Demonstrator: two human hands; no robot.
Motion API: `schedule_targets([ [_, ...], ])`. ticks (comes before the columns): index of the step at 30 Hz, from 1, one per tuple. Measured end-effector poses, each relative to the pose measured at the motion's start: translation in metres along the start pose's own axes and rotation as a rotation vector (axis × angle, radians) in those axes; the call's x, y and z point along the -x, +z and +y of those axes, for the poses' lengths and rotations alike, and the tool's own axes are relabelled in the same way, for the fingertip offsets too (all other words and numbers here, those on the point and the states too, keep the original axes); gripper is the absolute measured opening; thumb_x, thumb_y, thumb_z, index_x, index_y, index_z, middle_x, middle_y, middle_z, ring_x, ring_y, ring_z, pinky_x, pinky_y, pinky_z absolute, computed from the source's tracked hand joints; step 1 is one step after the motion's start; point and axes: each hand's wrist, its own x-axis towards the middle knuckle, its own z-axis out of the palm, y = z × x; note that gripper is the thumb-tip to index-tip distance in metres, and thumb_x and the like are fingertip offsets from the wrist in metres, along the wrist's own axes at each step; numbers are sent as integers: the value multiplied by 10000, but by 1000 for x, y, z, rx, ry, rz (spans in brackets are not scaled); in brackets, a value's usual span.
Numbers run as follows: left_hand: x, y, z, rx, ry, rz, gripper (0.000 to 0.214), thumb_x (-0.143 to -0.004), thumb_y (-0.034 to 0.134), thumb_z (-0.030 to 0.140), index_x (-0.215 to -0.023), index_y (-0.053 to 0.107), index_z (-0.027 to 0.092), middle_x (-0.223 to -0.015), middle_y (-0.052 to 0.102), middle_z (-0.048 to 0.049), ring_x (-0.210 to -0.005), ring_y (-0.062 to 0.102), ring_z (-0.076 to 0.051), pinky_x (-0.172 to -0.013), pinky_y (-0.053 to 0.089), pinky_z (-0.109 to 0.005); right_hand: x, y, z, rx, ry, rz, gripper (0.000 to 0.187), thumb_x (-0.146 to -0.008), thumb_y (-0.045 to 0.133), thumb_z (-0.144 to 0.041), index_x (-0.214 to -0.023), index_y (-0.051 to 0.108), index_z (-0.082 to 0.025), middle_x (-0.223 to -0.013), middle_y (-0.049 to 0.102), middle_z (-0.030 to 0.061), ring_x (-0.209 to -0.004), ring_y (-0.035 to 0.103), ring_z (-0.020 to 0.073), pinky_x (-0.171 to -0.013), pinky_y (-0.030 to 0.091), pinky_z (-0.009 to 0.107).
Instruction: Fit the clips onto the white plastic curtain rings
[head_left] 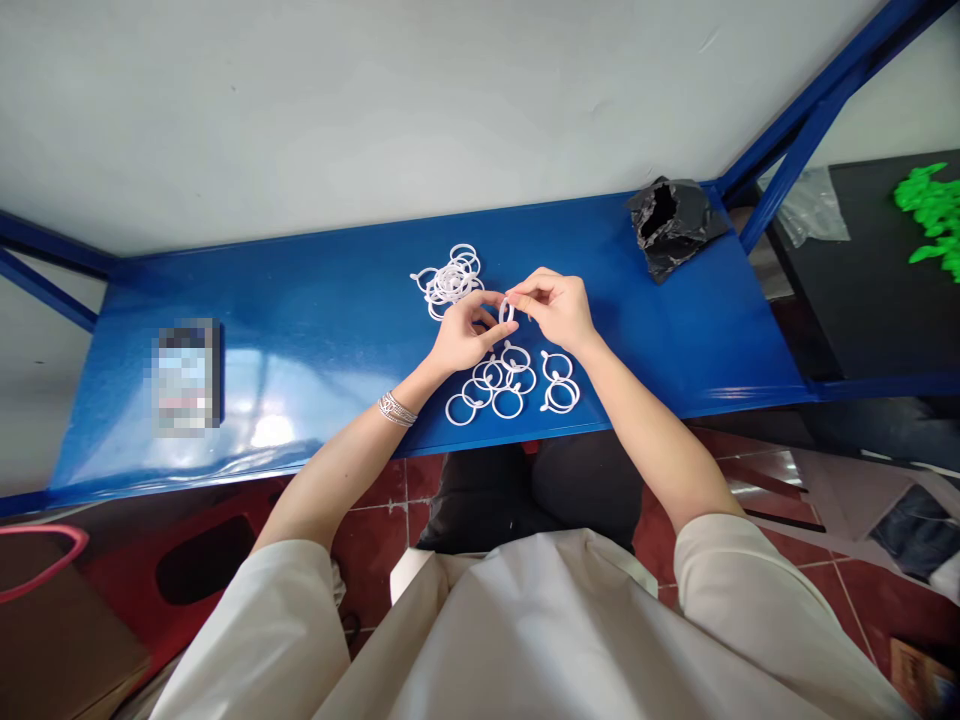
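Between my two hands is a white curtain ring (511,312), held up above the table and seen nearly edge-on. My left hand (466,332) grips it between thumb and fingers from the left. The fingertips of my right hand (559,305) pinch it at its upper right side. A tangled heap of similar white rings (452,282) lies just beyond my left hand. Nearer to me, several loose rings (508,403) with small tabs are spread flat, some overlapping. To their right is a smaller group of rings (561,395), below my right wrist.
The blue table (337,290) has a phone-like blurred object (186,378) at its left. A crumpled black plastic bag (675,225) sits at the back right corner. Blue frame bars (795,150) rise at the right. Green pieces (930,215) lie on a dark surface beyond.
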Motion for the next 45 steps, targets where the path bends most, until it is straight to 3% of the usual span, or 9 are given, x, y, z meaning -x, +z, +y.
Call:
schedule_targets([
  [17, 1, 1, -1, -17, 56, 26, 459, -859, 899, 495, -1130, 744, 159, -1002, 770, -89, -753, 707, -142, -596, 591, -247, -2, 8, 4, -185, 143, -11, 538, -737, 953, -680, -794, 800, -167, -778, 765, 60, -594, 591, 144, -595, 539, 327],
  [20, 3, 1, 6, -125, 138, 61, 427, -933, 832, 534, -1136, 753, 167, -1027, 777, -97, -774, 710, -146, -642, 597, -266, -3, 8, 6, -205, 134, 2, 555, -752, 946, -693, -858, 819, -163, -839, 784, 73, -616, 611, 148, -592, 531, 323],
  [23, 4, -5, 13, -325, 311, 153, 448, -975, 784, 600, -1156, 736, 194, -1030, 759, -72, -749, 677, -137, -681, 592, -295, -4, 3, 8, -195, 130, -12, 617, -729, 953, -733, -979, 826, -184, -928, 804, 74, -690, 658, 169, -599, 523, 315],
  [27, 1, -20, 14, -625, 464, 277, 576, -943, 795, 704, -1256, 700, 231, -1149, 731, -110, -967, 720, -247, -871, 621, -431, -5, -11, 5, -18, 83, -173, 488, -801, 938, -642, -956, 830, -192, -890, 804, 76, -757, 692, 205, -695, 544, 353],
  [31, -5, -32, 7, -774, 449, 332, 563, -987, 737, 685, -1343, 682, 251, -1225, 685, -145, -1187, 689, -355, -1072, 567, -588, -3, -22, -1, 147, 61, -404, 278, -862, 879, -427, -997, 869, -184, -943, 829, 98, -833, 738, 239, -767, 565, 383],
  [35, -10, -37, 1, -837, 410, 433, 504, -984, 757, 591, -1347, 686, 248, -1255, 649, -168, -1220, 651, -386, -1135, 517, -666, -3, -26, -5, 287, 62, -600, 281, -810, 892, -338, -1042, 897, -178, -1074, 827, 122, -890, 730, 240, -832, 577, 399],
  [40, -13, -37, -7, -895, 358, 488, 490, -924, 820, 447, -1347, 686, 240, -1304, 614, -187, -1254, 615, -408, -1150, 502, -678, -3, -30, -9, 331, 60, -686, 310, -816, 871, -306, -1105, 905, -197, -1119, 806, 116, -924, 706, 238, -870, 564, 407],
  [45, -15, -39, -15, -903, 310, 501, 474, -919, 808, 394, -1347, 677, 240, -1329, 611, -191, -1277, 596, -413, -1162, 494, -680, -2, -29, -10, 377, 77, -689, 296, -820, 863, -327, -1082, 907, -197, -1089, 791, 110, -929, 698, 243, -882, 549, 417],
])
